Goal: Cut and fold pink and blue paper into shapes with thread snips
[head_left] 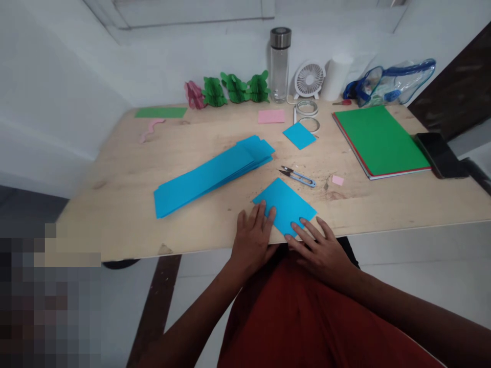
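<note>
A blue paper square [286, 202] lies at the table's front edge, turned so one corner faces me. My left hand [255, 232] rests on its left side with the fingers stretched out. On the lower right side, my right hand [316, 245] lies with fingers spread flat. Just beyond the square is a pair of blue-handled thread snips [299, 177]. A stack of long blue paper strips [207, 176] lies to the left, and a second blue paper square [299, 135] sits farther back.
Green paper sheets [383, 140] and a black phone [441, 156] lie at right. Along the wall stand green paper shapes [236, 88], a glass bottle [280, 66], a small white fan [309, 80] and a clear pouch [395, 84]. Tape rolls [309, 124] lie before the fan.
</note>
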A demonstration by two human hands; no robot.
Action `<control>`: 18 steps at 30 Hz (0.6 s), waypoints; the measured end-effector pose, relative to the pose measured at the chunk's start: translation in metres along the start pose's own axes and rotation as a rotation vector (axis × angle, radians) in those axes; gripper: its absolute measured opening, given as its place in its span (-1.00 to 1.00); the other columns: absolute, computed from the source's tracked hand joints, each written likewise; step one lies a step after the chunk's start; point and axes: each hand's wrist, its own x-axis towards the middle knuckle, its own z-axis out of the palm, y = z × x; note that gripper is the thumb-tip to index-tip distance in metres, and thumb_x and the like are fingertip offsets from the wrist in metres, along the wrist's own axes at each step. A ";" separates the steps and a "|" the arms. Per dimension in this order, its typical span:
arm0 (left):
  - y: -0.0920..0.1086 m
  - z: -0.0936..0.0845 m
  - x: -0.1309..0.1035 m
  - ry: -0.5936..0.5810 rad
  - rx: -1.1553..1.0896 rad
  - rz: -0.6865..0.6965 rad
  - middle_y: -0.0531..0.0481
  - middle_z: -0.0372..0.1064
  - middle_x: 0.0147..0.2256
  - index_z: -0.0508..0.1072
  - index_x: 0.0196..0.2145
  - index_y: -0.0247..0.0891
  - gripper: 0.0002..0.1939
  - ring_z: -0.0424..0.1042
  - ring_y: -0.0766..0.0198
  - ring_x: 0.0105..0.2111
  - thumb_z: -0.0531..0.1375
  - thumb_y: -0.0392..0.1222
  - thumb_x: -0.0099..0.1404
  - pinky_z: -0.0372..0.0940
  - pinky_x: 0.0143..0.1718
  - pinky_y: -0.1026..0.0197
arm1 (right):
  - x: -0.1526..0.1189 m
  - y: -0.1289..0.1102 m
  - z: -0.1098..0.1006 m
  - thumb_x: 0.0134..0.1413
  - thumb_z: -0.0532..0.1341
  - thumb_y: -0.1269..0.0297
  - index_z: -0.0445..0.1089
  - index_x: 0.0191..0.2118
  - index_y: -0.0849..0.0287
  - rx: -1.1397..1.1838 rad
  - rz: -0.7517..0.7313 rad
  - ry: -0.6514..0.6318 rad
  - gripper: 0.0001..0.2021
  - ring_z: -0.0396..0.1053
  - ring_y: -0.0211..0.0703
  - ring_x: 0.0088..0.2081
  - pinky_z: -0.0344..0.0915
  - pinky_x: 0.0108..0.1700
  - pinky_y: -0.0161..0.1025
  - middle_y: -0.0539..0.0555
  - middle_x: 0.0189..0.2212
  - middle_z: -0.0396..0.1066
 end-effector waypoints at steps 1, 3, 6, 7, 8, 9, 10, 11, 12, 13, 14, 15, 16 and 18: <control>0.000 0.000 0.000 0.001 0.002 0.002 -0.38 -0.04 0.26 0.02 0.28 -0.35 -0.23 -0.03 -0.20 0.24 0.13 0.03 0.21 -0.11 0.16 -0.25 | -0.001 -0.001 0.000 0.09 0.24 0.17 0.19 0.20 0.07 -0.005 0.001 0.002 -0.45 0.09 0.15 0.22 -0.02 0.18 0.26 0.17 0.20 0.21; 0.000 0.000 0.000 -0.004 0.005 0.004 -0.38 -0.04 0.26 0.02 0.28 -0.35 -0.23 -0.03 -0.20 0.24 0.13 0.03 0.21 -0.11 0.16 -0.25 | -0.003 -0.005 0.000 0.10 0.23 0.18 0.19 0.20 0.08 -0.012 0.010 0.001 -0.46 0.09 0.15 0.23 -0.02 0.19 0.26 0.16 0.20 0.22; 0.000 0.000 0.000 -0.019 0.003 0.005 -0.38 -0.08 0.27 0.01 0.28 -0.35 -0.23 -0.03 -0.18 0.24 0.12 0.04 0.22 -0.11 0.16 -0.26 | -0.008 -0.009 0.000 0.13 0.20 0.20 0.20 0.19 0.11 -0.015 0.020 -0.003 -0.50 0.09 0.14 0.23 -0.03 0.20 0.26 0.15 0.20 0.22; 0.000 0.000 0.000 -0.022 0.002 0.004 -0.38 -0.09 0.28 0.01 0.29 -0.36 -0.22 -0.03 -0.18 0.25 0.12 0.05 0.22 -0.12 0.16 -0.26 | -0.010 -0.009 -0.001 0.15 0.18 0.21 0.20 0.19 0.12 -0.014 0.017 -0.003 -0.51 0.09 0.13 0.23 -0.03 0.20 0.26 0.15 0.19 0.23; 0.000 0.000 0.000 -0.025 0.002 0.002 -0.38 -0.10 0.28 0.00 0.29 -0.36 -0.22 -0.04 -0.17 0.25 0.11 0.05 0.23 -0.12 0.16 -0.26 | -0.012 -0.009 -0.001 0.15 0.17 0.23 0.21 0.19 0.12 -0.010 0.012 -0.006 -0.53 0.09 0.12 0.23 -0.04 0.21 0.26 0.15 0.19 0.23; 0.000 -0.001 0.000 -0.025 0.002 0.000 -0.38 -0.10 0.28 0.00 0.29 -0.36 -0.22 -0.04 -0.17 0.25 0.11 0.05 0.23 -0.12 0.16 -0.26 | -0.014 -0.008 -0.002 0.16 0.17 0.24 0.21 0.18 0.11 -0.002 0.006 -0.007 -0.54 0.10 0.11 0.23 -0.05 0.21 0.25 0.14 0.19 0.24; 0.000 -0.001 0.001 -0.024 0.003 -0.001 -0.39 -0.11 0.28 0.00 0.29 -0.36 -0.22 -0.04 -0.17 0.25 0.12 0.04 0.22 -0.12 0.16 -0.26 | -0.015 -0.007 -0.003 0.16 0.16 0.24 0.22 0.18 0.11 0.009 0.002 -0.008 -0.54 0.10 0.09 0.23 -0.06 0.22 0.24 0.13 0.19 0.24; 0.000 -0.001 0.001 -0.024 0.004 -0.001 -0.39 -0.11 0.28 0.00 0.29 -0.37 -0.22 -0.04 -0.18 0.25 0.12 0.04 0.22 -0.12 0.17 -0.26 | -0.015 -0.005 -0.004 0.16 0.16 0.25 0.22 0.18 0.10 0.021 0.006 -0.007 -0.55 0.10 0.08 0.23 -0.07 0.23 0.23 0.12 0.19 0.24; 0.000 -0.001 0.001 -0.024 0.006 0.000 -0.39 -0.11 0.28 0.00 0.29 -0.37 -0.22 -0.05 -0.18 0.25 0.12 0.03 0.21 -0.13 0.17 -0.26 | -0.015 -0.003 -0.005 0.17 0.15 0.24 0.22 0.18 0.11 0.031 0.016 -0.006 -0.55 0.09 0.07 0.23 -0.09 0.23 0.22 0.12 0.19 0.24; 0.000 -0.001 0.001 -0.026 0.007 0.003 -0.39 -0.11 0.28 0.00 0.29 -0.37 -0.22 -0.05 -0.19 0.25 0.13 0.02 0.21 -0.13 0.17 -0.26 | -0.014 -0.002 -0.007 0.18 0.14 0.24 0.21 0.19 0.12 0.037 0.031 -0.002 -0.55 0.08 0.07 0.23 -0.10 0.24 0.22 0.14 0.19 0.23; 0.000 -0.001 0.001 -0.028 0.009 0.005 -0.39 -0.12 0.28 0.00 0.29 -0.37 -0.21 -0.05 -0.19 0.25 0.13 0.01 0.20 -0.13 0.17 -0.27 | -0.012 -0.001 -0.007 0.18 0.13 0.23 0.20 0.19 0.15 0.036 0.051 0.005 -0.54 0.07 0.09 0.24 -0.11 0.24 0.23 0.16 0.20 0.22; 0.001 -0.002 0.001 -0.032 0.010 0.006 -0.39 -0.12 0.28 -0.01 0.29 -0.37 -0.20 -0.05 -0.20 0.25 0.14 0.01 0.20 -0.13 0.17 -0.27 | -0.009 -0.001 -0.007 0.19 0.12 0.22 0.19 0.21 0.17 0.030 0.070 0.009 -0.53 0.06 0.11 0.25 -0.12 0.24 0.24 0.18 0.21 0.20; 0.001 -0.002 0.001 -0.037 0.012 0.005 -0.39 -0.12 0.28 -0.01 0.29 -0.37 -0.19 -0.05 -0.20 0.25 0.15 0.01 0.19 -0.13 0.17 -0.28 | -0.005 -0.001 -0.007 0.19 0.12 0.21 0.18 0.21 0.18 0.025 0.081 0.012 -0.51 0.05 0.13 0.25 -0.12 0.23 0.26 0.20 0.22 0.18; 0.001 -0.002 0.001 -0.044 0.017 0.000 -0.39 -0.11 0.28 -0.02 0.29 -0.36 -0.18 -0.05 -0.20 0.25 0.16 0.02 0.18 -0.13 0.17 -0.27 | 0.000 -0.005 -0.005 0.18 0.12 0.21 0.17 0.22 0.18 0.023 0.080 0.006 -0.50 0.05 0.16 0.25 -0.12 0.22 0.28 0.21 0.23 0.16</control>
